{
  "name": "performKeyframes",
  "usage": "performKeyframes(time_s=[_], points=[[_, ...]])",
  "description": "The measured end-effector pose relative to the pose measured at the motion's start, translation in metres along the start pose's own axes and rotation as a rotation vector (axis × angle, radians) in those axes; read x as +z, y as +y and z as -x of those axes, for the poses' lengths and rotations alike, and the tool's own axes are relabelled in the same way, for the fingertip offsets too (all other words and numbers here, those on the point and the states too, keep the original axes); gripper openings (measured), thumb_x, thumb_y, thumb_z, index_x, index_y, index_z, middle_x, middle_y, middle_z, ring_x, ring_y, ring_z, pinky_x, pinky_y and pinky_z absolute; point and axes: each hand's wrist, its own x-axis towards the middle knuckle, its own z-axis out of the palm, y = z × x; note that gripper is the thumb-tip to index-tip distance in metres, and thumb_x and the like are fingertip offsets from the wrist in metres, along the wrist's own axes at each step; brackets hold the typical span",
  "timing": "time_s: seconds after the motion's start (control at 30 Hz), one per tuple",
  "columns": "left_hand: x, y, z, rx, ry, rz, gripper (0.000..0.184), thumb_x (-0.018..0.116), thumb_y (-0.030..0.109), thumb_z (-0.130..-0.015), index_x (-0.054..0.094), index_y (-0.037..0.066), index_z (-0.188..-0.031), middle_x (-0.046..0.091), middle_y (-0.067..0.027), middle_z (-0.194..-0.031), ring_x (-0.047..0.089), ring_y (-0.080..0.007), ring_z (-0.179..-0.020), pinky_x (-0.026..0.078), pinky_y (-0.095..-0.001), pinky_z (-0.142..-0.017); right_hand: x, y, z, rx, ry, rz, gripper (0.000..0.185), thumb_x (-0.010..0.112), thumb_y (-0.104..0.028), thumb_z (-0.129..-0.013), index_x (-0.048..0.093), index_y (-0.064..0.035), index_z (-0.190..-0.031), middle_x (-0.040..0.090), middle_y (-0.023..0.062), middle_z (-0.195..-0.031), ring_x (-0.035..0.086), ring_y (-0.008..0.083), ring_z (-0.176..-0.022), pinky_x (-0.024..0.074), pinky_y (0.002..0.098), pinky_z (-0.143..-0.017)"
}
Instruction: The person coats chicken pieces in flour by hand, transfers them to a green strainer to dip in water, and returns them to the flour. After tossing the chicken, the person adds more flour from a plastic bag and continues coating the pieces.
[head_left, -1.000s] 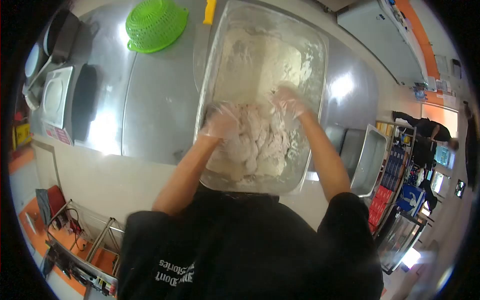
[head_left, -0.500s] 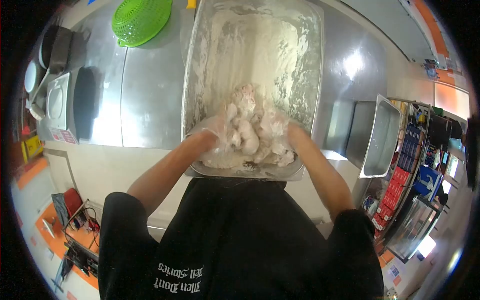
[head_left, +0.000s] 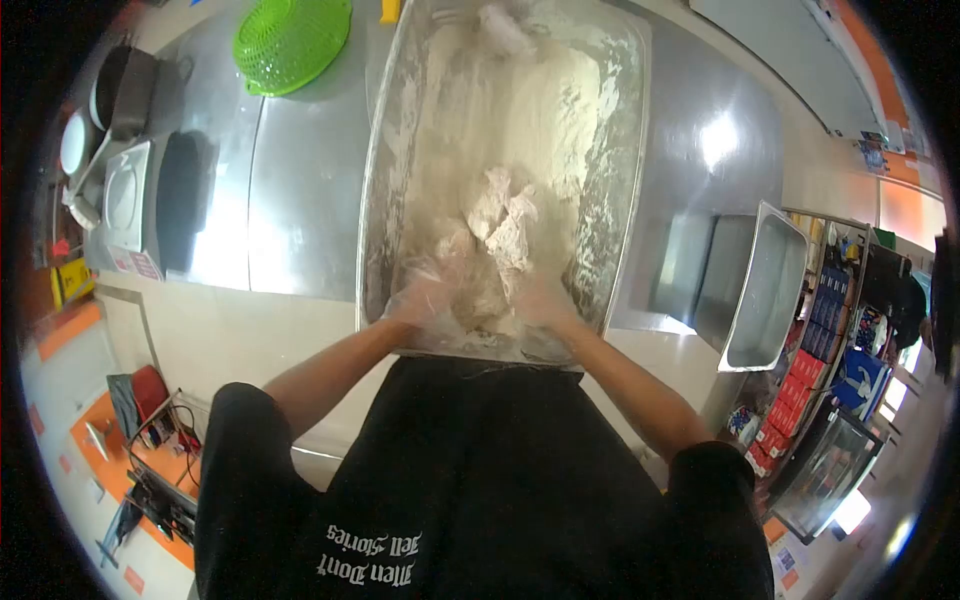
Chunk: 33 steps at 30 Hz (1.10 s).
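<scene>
A deep metal tray (head_left: 612, 250) spread with white flour (head_left: 520, 110) stands before me. Several flour-coated pieces of raw meat (head_left: 505, 215), apparently chicken, are bunched near its middle, between and just beyond my hands. My left hand (head_left: 435, 285), in a clear plastic glove, is low in the tray at the left of the meat. On the other side my right hand (head_left: 542, 300), also in a clear glove, is by the near end of the meat. Motion and flour dust smear the fingers of both hands. Another pale piece (head_left: 507, 32) shows blurred at the tray's far end.
A green colander (head_left: 292, 45) sits on the steel counter (head_left: 310, 190) at the far left. A kitchen scale (head_left: 127, 200) is farther left. An empty-looking metal pan (head_left: 765, 295) is at the right, with shelves of boxes (head_left: 795, 390) beyond it.
The meat pieces have shifted from a spread between my hands to a tighter bunch farther forward. A pale piece now shows at the far end. Both hands have moved slightly nearer my body, and flour dust has risen.
</scene>
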Motion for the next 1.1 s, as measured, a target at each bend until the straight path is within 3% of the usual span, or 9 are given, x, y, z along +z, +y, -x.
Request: performKeyframes(time_s=[0.17, 0.23, 0.3, 0.53, 0.67, 0.73, 0.87, 0.93, 1.1], points=[[-0.05, 0.008, 0.006, -0.249, -0.119, 0.692, 0.065, 0.042, 0.042, -0.089, 0.023, 0.007, -0.141, 0.048, -0.0209, -0.127, 0.049, -0.0334, -0.114, 0.041, -0.0384, -0.092, -0.017, -0.049, -0.004, 0.524, 0.054, -1.105, 0.021, 0.048, -0.015, -0.081, 0.058, 0.0034, -0.083, 0.06, 0.0161, -0.07, 0.059, 0.0281, -0.067, 0.0454, 0.0386, -0.059], [-0.088, 0.021, 0.015, -0.44, 0.082, 1.258, 0.063, 0.034, 0.048, -0.092, 0.024, 0.009, -0.141, 0.044, -0.0193, -0.132, 0.043, -0.0325, -0.121, 0.039, -0.0382, -0.096, -0.043, -0.051, -0.011, 0.569, 0.125, -1.234, 0.022, 0.046, -0.016, -0.083, 0.057, 0.0034, -0.084, 0.06, 0.0154, -0.069, 0.059, 0.0273, -0.065, 0.0456, 0.0379, -0.057], [-0.102, 0.013, 0.005, -0.338, 0.309, 1.203, 0.06, 0.035, 0.044, -0.093, 0.025, 0.007, -0.14, 0.045, -0.0194, -0.13, 0.044, -0.0317, -0.119, 0.039, -0.0379, -0.095, -0.08, -0.044, -0.029, 0.519, 0.205, -1.126, 0.023, 0.045, -0.016, -0.085, 0.056, 0.0034, -0.086, 0.059, 0.0148, -0.068, 0.058, 0.0266, -0.063, 0.0457, 0.0371, -0.055], [-0.051, -0.03, -0.076, -0.098, 0.622, -0.453, 0.052, 0.038, 0.03, -0.095, 0.026, 0.003, -0.138, 0.049, -0.0196, -0.125, 0.049, -0.0289, -0.111, 0.04, -0.037, -0.093, -0.106, 0.013, -0.125, 0.211, 0.122, 0.143, 0.025, 0.04, -0.019, -0.093, 0.053, 0.003, -0.091, 0.058, 0.0122, -0.065, 0.057, 0.0241, -0.056, 0.0461, 0.0348, -0.049], [0.019, -0.025, -0.109, -0.398, 1.004, -1.635, 0.049, 0.039, 0.024, -0.095, 0.028, -0.001, -0.136, 0.051, -0.0206, -0.121, 0.053, -0.0288, -0.106, 0.041, -0.0372, -0.091, -0.019, -0.01, -0.08, -0.115, 0.38, -0.118, 0.024, 0.056, -0.017, -0.079, 0.057, -0.0069, -0.1, 0.055, 0.0101, -0.084, 0.055, 0.0234, -0.077, 0.0453, 0.0376, -0.07], [0.019, -0.014, -0.094, -0.328, 1.008, -1.11, 0.051, 0.04, 0.028, -0.094, 0.03, -0.003, -0.134, 0.053, -0.0223, -0.116, 0.054, -0.0321, -0.103, 0.042, -0.0405, -0.088, -0.005, -0.012, -0.055, -0.32, 0.319, 0.061, 0.029, 0.062, -0.015, -0.071, 0.06, -0.0124, -0.1, 0.055, 0.009, -0.095, 0.055, 0.0232, -0.089, 0.0448, 0.0387, -0.08], [-0.009, -0.001, -0.06, -0.075, 0.33, 0.468, 0.048, 0.047, 0.036, -0.089, 0.043, 0.001, -0.121, 0.059, -0.021, -0.097, 0.057, -0.0352, -0.088, 0.045, -0.045, -0.077, -0.039, -0.02, -0.044, -0.146, -0.014, 0.203, 0.016, 0.062, -0.014, -0.075, 0.062, -0.0137, -0.091, 0.058, 0.0075, -0.095, 0.055, 0.0209, -0.089, 0.0449, 0.0379, -0.076], [-0.059, 0.011, -0.039, -0.16, 0.373, 0.7, 0.029, 0.05, 0.027, -0.088, 0.062, 0.005, -0.102, 0.064, -0.014, -0.081, 0.061, -0.0281, -0.07, 0.048, -0.0374, -0.066, -0.03, 0.037, -0.06, -0.175, 0.281, 0.03, 0.01, 0.059, -0.017, -0.08, 0.062, -0.0114, -0.088, 0.06, 0.0094, -0.087, 0.057, 0.0215, -0.081, 0.0462, 0.0375, -0.07], [-0.128, -0.037, -0.11, 0.141, 0.737, 0.27, 0.059, 0.047, 0.037, -0.089, 0.032, -0.002, -0.132, 0.057, -0.0266, -0.096, 0.055, -0.0414, -0.092, 0.044, -0.0477, -0.079, -0.153, 0.047, -0.21, 0.192, 0.522, -0.026, 0.044, 0.053, -0.042, -0.083, 0.059, 0.0005, -0.091, 0.062, 0.0185, -0.089, 0.058, 0.0309, -0.078, 0.0466, 0.0415, -0.07]])
